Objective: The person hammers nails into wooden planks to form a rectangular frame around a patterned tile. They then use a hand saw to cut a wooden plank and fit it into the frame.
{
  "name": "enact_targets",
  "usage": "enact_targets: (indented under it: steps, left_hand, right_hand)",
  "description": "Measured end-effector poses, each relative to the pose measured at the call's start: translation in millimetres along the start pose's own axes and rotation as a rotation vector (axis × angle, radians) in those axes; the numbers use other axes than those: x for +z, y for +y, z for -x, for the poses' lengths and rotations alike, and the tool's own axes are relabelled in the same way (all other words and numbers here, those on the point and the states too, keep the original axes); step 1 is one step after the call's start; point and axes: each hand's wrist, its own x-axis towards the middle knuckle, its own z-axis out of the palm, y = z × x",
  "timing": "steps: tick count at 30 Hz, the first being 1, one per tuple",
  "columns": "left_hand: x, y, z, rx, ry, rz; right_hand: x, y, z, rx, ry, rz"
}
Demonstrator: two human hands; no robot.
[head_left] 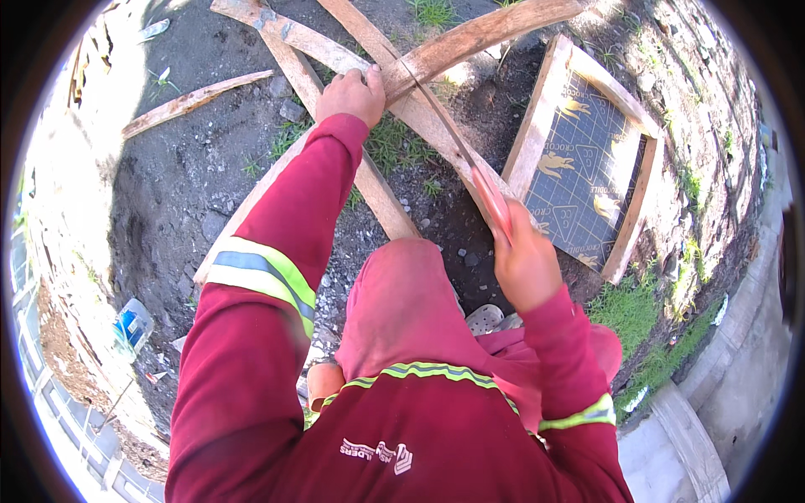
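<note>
My right hand [528, 261] is closed around the pinkish-red handle of a handsaw [443, 121]. The saw's thin blade slants up and left, lying across a wooden board [486, 42] close to that board's near end. Just left of the blade, my left hand [350, 96] grips this end of the board, its thumb raised beside the wood. Beneath, another long plank [423, 121] runs diagonally and crosses further lumber [293, 71]. How deep the blade sits in the wood cannot be made out.
To the right lies a wooden frame [641, 197] backed by a dark printed panel [579, 159]. A loose wood strip [197, 101] rests on the soil at far left, and a crumpled plastic container [132, 325] lies lower left. My bent knee [402, 293] is close below the planks.
</note>
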Motion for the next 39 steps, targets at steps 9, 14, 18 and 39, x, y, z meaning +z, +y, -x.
enact_targets:
  steps: [9, 14, 18, 39]
  left_hand:
    - [7.6, 0.3, 2.5, -0.023, -0.01, -0.041]
    - [7.3, 1.3, 13.1, 0.019, -0.024, -0.02]
    - [21.6, -6.4, 15.9, 0.009, 0.019, -0.017]
    - [11.7, 2.4, 10.3, 0.031, 0.043, -0.049]
  right_hand:
    - [51.0, 19.1, -75.1, -0.067, 0.039, -0.004]
    - [54.2, 49.8, -24.7, -0.175, 0.081, -0.058]
    - [-21.9, 13.4, 60.7, 0.064, -0.057, 0.022]
    - [29.4, -14.4, -77.8, 0.011, 0.001, -0.009]
